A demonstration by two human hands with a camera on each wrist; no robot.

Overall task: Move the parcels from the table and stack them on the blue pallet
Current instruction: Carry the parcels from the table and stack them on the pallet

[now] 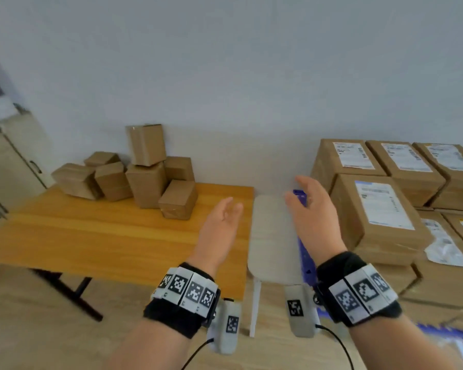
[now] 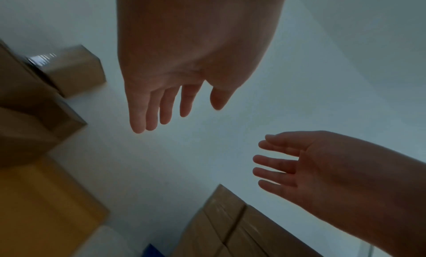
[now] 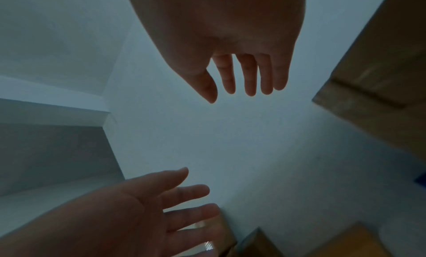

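Bare table (image 1: pixel 91 236) lies open before the parcels (image 1: pixel 147 177).

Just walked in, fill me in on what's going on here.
A person is shifting parcels from the wooden table to the blue pallet. Right now both the left hand and the right hand are open and hold nothing. A pile of small brown parcels waits on the table; larger labelled boxes are stacked on the right.
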